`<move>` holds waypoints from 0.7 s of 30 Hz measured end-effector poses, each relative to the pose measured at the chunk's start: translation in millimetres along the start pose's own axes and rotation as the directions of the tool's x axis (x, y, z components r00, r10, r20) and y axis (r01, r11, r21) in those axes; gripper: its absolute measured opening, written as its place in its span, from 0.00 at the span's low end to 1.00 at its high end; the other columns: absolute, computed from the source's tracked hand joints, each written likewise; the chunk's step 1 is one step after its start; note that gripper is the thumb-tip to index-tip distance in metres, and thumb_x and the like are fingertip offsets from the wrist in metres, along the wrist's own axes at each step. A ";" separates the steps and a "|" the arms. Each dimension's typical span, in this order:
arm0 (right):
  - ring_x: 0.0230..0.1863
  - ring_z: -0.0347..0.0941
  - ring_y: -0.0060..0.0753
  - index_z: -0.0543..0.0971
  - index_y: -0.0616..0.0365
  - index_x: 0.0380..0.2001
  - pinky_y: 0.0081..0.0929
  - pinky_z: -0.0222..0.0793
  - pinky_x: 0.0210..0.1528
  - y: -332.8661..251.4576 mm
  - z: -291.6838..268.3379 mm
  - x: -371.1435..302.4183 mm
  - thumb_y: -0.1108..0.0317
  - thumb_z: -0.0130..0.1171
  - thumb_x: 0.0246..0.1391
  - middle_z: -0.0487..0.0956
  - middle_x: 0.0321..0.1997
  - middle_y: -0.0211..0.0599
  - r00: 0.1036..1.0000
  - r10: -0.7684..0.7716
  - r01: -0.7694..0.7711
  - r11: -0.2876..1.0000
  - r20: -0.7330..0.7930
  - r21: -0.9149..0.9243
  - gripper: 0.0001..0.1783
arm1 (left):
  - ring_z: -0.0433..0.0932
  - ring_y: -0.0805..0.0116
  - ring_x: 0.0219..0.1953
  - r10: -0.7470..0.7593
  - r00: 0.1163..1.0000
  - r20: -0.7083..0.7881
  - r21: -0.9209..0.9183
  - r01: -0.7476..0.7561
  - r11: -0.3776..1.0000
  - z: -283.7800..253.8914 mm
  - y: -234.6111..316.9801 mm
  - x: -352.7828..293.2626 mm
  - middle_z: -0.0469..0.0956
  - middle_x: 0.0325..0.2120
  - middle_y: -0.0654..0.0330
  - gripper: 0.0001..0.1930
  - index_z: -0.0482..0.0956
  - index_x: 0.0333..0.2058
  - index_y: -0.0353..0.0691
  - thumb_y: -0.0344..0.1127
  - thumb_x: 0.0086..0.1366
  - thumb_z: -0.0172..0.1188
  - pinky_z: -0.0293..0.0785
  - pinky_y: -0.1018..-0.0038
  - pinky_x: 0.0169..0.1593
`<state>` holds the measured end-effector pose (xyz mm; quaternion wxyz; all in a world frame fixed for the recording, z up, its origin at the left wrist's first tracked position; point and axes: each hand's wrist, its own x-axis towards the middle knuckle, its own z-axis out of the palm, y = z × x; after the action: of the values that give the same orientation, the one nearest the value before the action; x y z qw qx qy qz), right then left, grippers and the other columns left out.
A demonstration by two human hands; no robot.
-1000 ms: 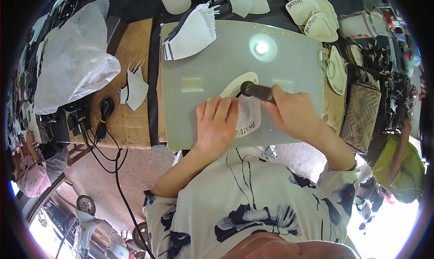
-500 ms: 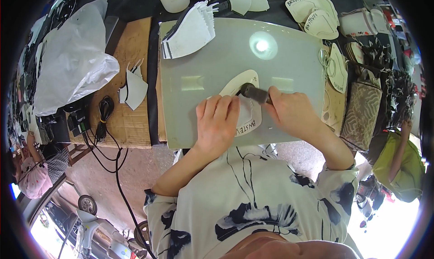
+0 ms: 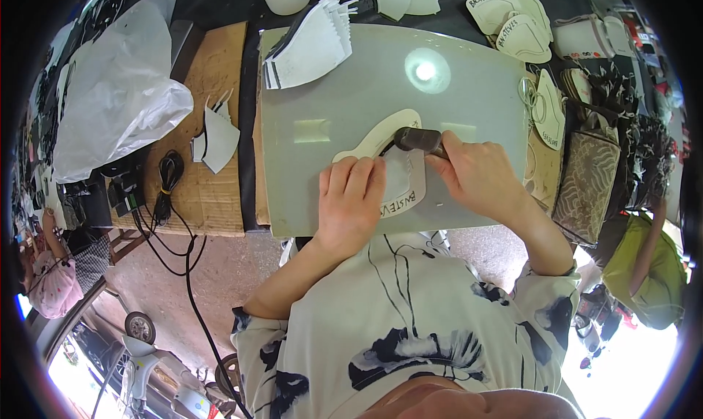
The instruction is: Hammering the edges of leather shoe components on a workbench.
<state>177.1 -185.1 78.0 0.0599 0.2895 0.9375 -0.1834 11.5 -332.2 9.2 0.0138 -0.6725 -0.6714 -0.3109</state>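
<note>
A cream curved template (image 3: 396, 120) with hand lettering lies on a glossy grey board (image 3: 329, 199). A white piece (image 3: 400, 176) shows in the middle of it, partly covered by my hand. My left hand (image 3: 351, 196) is open, its fingers side by side and resting on the template's left part. My right hand (image 3: 476, 174) is closed round a dark hammer-like tool (image 3: 419, 139). The tool's rounded end is over the template's upper part, beside a dark strip near my left fingertips. Whether it touches the template I cannot tell.
A stack of white cut pieces (image 3: 311, 49) lies at the board's upper left; more cream templates (image 3: 523, 37) are at the far right. A patterned pouch (image 3: 586, 185) sits to the right. A plastic bag (image 3: 121, 100), white pieces (image 3: 217, 137) and a cable bundle (image 3: 170, 174) are left.
The hammer-like tool has turned flatter, its rounded end shifting slightly right. My right hand has moved a little right; my left hand stays on the template.
</note>
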 end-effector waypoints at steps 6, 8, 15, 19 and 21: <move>0.15 0.73 0.48 0.67 0.61 0.27 0.39 0.67 0.18 -16.7 -1.0 -3.1 0.57 0.53 0.63 0.71 0.12 0.41 0.988 -0.068 0.080 0.993 -0.140 0.087 0.18 | 0.73 0.59 0.44 0.043 0.999 -0.008 0.023 -0.043 0.999 0.0 -0.1 1.5 0.74 0.40 0.56 0.19 0.78 0.42 0.30 0.28 0.49 0.58 0.68 0.65 0.46; 0.14 0.72 0.48 0.67 0.61 0.28 0.39 0.67 0.17 -13.8 6.7 -0.5 0.57 0.54 0.63 0.71 0.12 0.39 1.000 -0.027 0.027 0.999 0.011 -0.016 0.18 | 0.72 0.59 0.45 0.033 0.999 0.001 0.011 -0.033 0.999 0.2 -0.3 1.2 0.74 0.40 0.56 0.18 0.78 0.42 0.30 0.28 0.50 0.58 0.68 0.64 0.46; 0.12 0.71 0.46 0.67 0.61 0.27 0.38 0.66 0.16 -14.2 10.4 -5.6 0.55 0.53 0.63 0.72 0.11 0.38 1.000 0.005 -0.003 0.997 0.024 -0.071 0.20 | 0.73 0.60 0.45 -0.014 1.000 -0.025 -0.016 0.013 1.000 -2.9 -0.4 4.0 0.74 0.39 0.60 0.15 0.80 0.40 0.34 0.28 0.51 0.59 0.66 0.64 0.47; 0.12 0.71 0.45 0.67 0.60 0.27 0.38 0.66 0.16 -9.9 8.4 -5.7 0.54 0.53 0.64 0.72 0.11 0.37 1.000 0.016 -0.015 0.997 0.017 -0.073 0.20 | 0.74 0.63 0.41 -0.181 0.983 -0.035 -0.150 0.174 0.973 -9.0 -3.0 3.0 0.75 0.35 0.63 0.13 0.82 0.38 0.39 0.25 0.51 0.64 0.63 0.65 0.48; 0.12 0.71 0.45 0.67 0.60 0.28 0.38 0.66 0.16 -8.2 8.3 -5.7 0.54 0.53 0.64 0.72 0.11 0.37 1.000 0.024 -0.024 0.997 0.010 -0.069 0.20 | 0.74 0.63 0.41 -0.113 0.993 -0.034 -0.102 0.109 0.989 -6.8 -2.6 0.0 0.76 0.35 0.64 0.14 0.83 0.38 0.39 0.25 0.50 0.64 0.62 0.65 0.48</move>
<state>177.2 -197.5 74.1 0.0772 0.2976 0.9393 -0.1521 6.4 -334.9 13.6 -0.0240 -0.6278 -0.6910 -0.3576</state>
